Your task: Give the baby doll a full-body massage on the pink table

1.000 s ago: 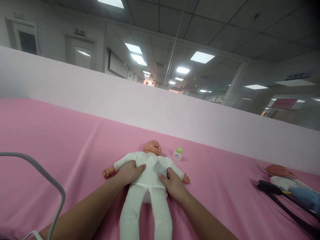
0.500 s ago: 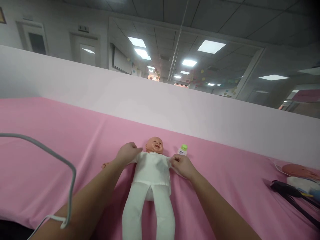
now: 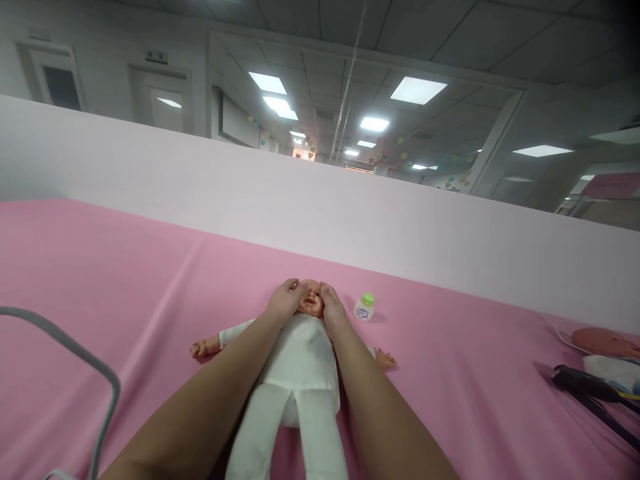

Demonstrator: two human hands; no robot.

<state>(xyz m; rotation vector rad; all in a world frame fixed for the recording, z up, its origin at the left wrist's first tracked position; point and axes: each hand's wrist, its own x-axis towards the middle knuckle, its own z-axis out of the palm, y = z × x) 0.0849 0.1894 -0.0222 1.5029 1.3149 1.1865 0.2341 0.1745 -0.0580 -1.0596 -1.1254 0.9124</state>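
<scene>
While doll (image 3: pixel 303 353) lies face-up on table (image 3: pixel 125 280), left hand (image 3: pixel 284 303) and right hand (image 3: pixel 331 308) cup its head, fingers open — hard press risks twisting head, nudging bottle (image 3: pixel 365 307).

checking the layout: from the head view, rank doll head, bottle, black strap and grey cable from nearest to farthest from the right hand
1. Doll head: touching the right hand, just to its left.
2. Bottle: close by on its right, lying on the pink sheet.
3. Black strap: far right edge.
4. Grey cable: far left; about as far as the strap, too close to call.
</scene>
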